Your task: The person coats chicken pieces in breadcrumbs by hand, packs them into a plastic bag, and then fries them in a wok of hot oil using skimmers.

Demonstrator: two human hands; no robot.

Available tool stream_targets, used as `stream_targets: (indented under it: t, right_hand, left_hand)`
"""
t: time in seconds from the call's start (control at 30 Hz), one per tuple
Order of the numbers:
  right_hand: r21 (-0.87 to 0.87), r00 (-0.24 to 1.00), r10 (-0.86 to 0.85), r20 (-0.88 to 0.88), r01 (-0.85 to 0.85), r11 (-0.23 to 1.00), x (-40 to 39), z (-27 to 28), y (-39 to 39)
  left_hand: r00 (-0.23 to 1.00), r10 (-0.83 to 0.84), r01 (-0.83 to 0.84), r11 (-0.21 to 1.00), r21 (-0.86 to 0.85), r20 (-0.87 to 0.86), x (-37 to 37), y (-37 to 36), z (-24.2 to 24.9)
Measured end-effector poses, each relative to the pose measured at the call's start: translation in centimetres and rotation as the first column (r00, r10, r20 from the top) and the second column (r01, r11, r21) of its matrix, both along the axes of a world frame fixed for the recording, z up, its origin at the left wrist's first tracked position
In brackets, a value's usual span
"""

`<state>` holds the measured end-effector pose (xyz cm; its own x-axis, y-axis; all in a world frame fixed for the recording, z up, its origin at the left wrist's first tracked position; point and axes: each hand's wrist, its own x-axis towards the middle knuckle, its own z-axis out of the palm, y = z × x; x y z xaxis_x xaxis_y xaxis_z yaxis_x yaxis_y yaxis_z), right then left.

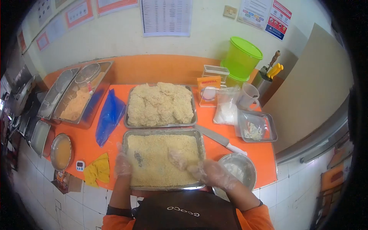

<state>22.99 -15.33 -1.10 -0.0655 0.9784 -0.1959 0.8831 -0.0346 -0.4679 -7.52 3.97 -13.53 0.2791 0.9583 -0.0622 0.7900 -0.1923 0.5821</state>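
A metal tray of pale breadcrumbs (153,174) lies right in front of me, its rim (165,132) close to the table edge. My left hand (122,165), in a clear plastic glove, is closed on the tray's left rim. Over the right part of the crumbs is my gloved right hand (209,172), its fingers smeared by motion; I cannot tell whether they hold anything. A whitish, crumb-dusted lump (176,158) sits just left of those fingers. A small dark patch shows through the crumbs on the left.
Behind stands a tray heaped with crumb-coated food (161,104). To the right are a large knife (216,136), a steel bowl of white powder (239,170) and a shallow container (270,128). On the left lie a blue bag (110,119), yellow cloth (96,170), timer (80,165) and liquid-filled bowl (61,153).
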Motion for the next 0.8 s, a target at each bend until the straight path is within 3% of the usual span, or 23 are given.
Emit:
stream_targets:
  t: [0.07, 0.1, 0.13, 0.2, 0.23, 0.27, 0.3, 0.33, 0.37, 0.4, 0.47, 0.53, 0.57, 0.63, 0.7, 0.8]
  right_hand:
    - [0.025, 0.988, 0.044, -0.148, -0.041, 0.999, 1.9, -3.3, -1.9]
    - [0.009, 0.919, -0.1, -0.381, 0.112, 0.994, 2.6, -4.4, -3.2]
    - [-0.049, 0.773, -0.232, -0.59, 0.252, 0.966, 3.1, -5.4, -4.6]
    - [0.031, 0.795, -0.255, -0.55, 0.325, 0.945, 4.1, -5.1, -6.1]
    - [0.192, 0.947, -0.168, -0.275, 0.225, 0.955, 4.5, -3.0, -6.9]
    - [0.317, 0.995, -0.097, 0.039, 0.079, 0.945, 4.7, -1.6, -7.4]
    - [0.262, 0.98, -0.193, 0.046, 0.175, 0.949, 4.7, -1.4, -7.7]
    - [0.207, 0.956, -0.286, 0.061, 0.268, 0.941, 4.5, -1.5, -8.2]
    - [0.155, 0.923, -0.377, 0.082, 0.362, 0.919, 4.5, -1.9, -8.7]
    - [0.144, 0.906, -0.413, 0.09, 0.398, 0.906, 4.7, -2.9, -9.2]
    - [0.13, 0.877, -0.473, 0.08, 0.462, 0.878, 5.2, -4.4, -10.0]
    - [0.134, 0.859, -0.512, 0.003, 0.507, 0.852, 5.2, -4.6, -10.5]
    - [0.151, 0.859, -0.513, 0.0, 0.507, 0.849, 5.3, -5.0, -10.8]
    - [0.197, 0.863, -0.503, 0.043, 0.486, 0.851, 5.7, -6.5, -11.4]
    - [0.227, 0.873, -0.482, 0.071, 0.456, 0.86, 5.8, -7.2, -11.7]
    - [0.217, 0.88, -0.475, 0.019, 0.46, 0.861, 5.8, -7.3, -11.8]
  left_hand:
    - [1.0, -0.014, 0.014, 1.0, -0.017, -0.025, -1.1, 0.9, 0.5]
    - [0.999, -0.023, 0.022, 0.999, -0.027, -0.041, -1.8, 1.4, 0.9]
    - [0.998, -0.032, 0.03, 0.999, -0.039, -0.06, -2.8, 1.8, 1.2]
    - [0.828, -0.123, 0.226, 0.966, 0.123, -0.548, -5.5, 3.0, -1.8]
    - [0.463, -0.06, 0.458, 0.871, 0.18, -0.884, -6.9, 4.4, -7.6]
    - [0.008, 0.121, 0.661, 0.744, 0.096, -0.993, -7.9, 5.1, -10.6]
    - [0.557, -0.079, 0.19, 0.981, 0.035, -0.827, -5.6, 4.3, -5.6]
    - [0.791, -0.036, 0.086, 0.995, 0.053, -0.611, -3.4, 2.3, -1.6]
    - [0.945, 0.016, -0.001, 0.999, 0.048, -0.327, -1.2, 0.3, 2.5]
    - [0.945, -0.055, 0.192, 0.893, 0.408, -0.323, -0.4, -0.7, 3.5]
    - [0.783, -0.335, 0.539, 0.785, 0.305, -0.524, 0.0, -2.1, 1.7]
    - [0.693, -0.434, 0.674, 0.673, 0.304, -0.575, 0.1, -2.4, 0.1]
    - [0.728, -0.416, 0.657, 0.65, 0.381, -0.545, 0.1, -2.4, -0.2]
    - [0.765, -0.421, 0.614, 0.703, 0.358, -0.487, -0.1, -1.6, -2.6]
    - [0.786, -0.446, 0.547, 0.824, 0.145, -0.429, -0.5, 0.4, -6.5]
    - [0.906, -0.419, 0.422, 0.9, -0.106, 0.052, 2.7, -0.1, 0.6]
